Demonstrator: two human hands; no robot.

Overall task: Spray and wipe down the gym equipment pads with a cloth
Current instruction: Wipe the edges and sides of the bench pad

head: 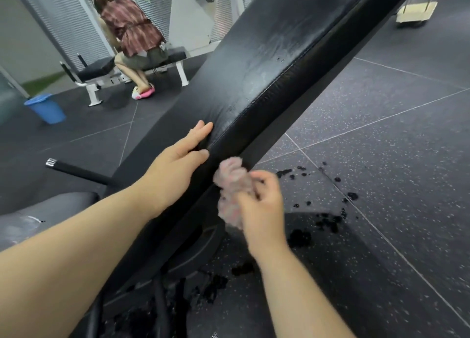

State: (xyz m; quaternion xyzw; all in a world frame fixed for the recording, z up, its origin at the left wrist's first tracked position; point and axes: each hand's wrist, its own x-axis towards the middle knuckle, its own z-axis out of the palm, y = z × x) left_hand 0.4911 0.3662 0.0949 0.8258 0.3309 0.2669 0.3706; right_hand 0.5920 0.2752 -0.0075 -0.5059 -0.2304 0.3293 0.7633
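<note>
My left hand (178, 159) lies flat, fingers straight, bracing the black pad (254, 65) that runs from lower left to upper right. My right hand (262, 205) clutches the bunched pink cloth (230, 182) against the pad's side edge, mid-frame. I should press firmly and stroke along the seam, toward the wet film (274, 42) above.

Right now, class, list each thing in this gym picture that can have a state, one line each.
bench pad: sloping, wet streaks on its top face.
left hand: open, fingers straight, resting flat on the bench pad.
right hand: grips the pink cloth at the pad's side.
pink cloth: bunched up, at the pad's side edge.
rubber floor: dark wet splashes beside the pad.
blue bucket: upright on the floor, contents hidden.
</note>
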